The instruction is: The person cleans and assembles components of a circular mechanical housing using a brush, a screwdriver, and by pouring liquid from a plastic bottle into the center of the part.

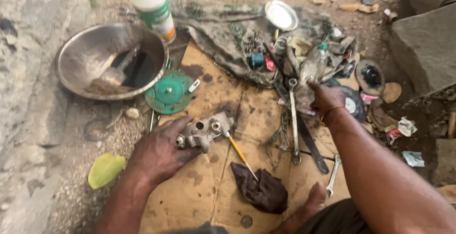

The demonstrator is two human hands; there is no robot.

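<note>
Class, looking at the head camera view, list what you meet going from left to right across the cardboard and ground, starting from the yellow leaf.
Yellow leaf → left hand holding the grey metal casting → yellow-handled screwdriver → long combination spanner → right hand → crumpled paper scrap.

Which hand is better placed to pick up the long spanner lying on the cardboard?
Probably the right hand: it reaches beside the spanner, while the left hand grips the metal valve body.

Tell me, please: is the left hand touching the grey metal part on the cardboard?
Touching. The head view shows the left hand wrapped over the near side of the grey metal part, with fingers against its body and no gap between them.
</note>
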